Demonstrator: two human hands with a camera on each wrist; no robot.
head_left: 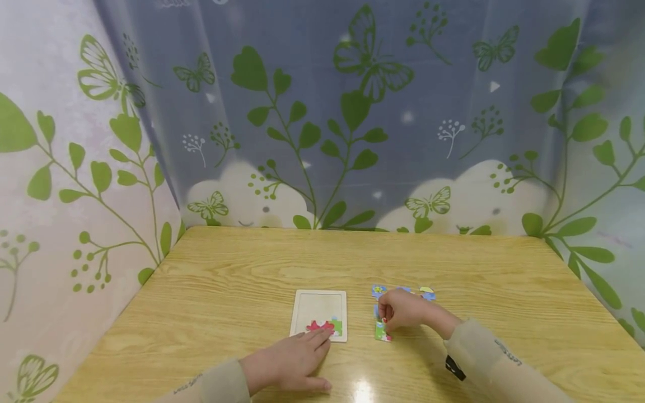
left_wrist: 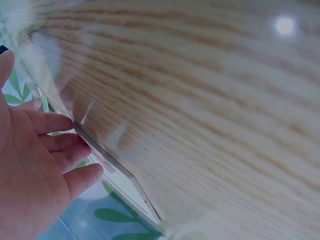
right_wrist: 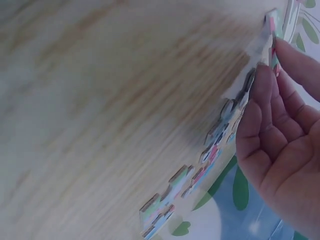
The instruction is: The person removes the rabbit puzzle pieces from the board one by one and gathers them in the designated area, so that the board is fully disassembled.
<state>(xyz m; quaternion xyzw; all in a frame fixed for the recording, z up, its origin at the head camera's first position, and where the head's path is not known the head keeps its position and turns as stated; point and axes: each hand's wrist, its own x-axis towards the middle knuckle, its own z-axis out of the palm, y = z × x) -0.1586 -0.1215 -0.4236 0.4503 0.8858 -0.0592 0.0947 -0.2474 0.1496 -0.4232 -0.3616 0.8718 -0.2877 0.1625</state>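
A pale wooden puzzle tray [head_left: 321,292] lies on the table, with a few red and green jigsaw pieces [head_left: 336,324] set along its near edge. My left hand [head_left: 294,361] lies flat with its fingers straight, the fingertips touching the tray's near edge and the red piece there. To the right, my right hand [head_left: 405,309] pinches a small jigsaw piece [right_wrist: 273,57] between thumb and forefinger; the fingers hide much of it. Just beside those fingertips on the table is a green and pink piece [head_left: 380,332].
Loose jigsaw pieces [head_left: 379,290] lie in a row beyond my right hand, with a yellow and blue one [head_left: 427,293] at its right end. A patterned curtain [head_left: 322,140] hangs behind the wooden table [head_left: 227,268].
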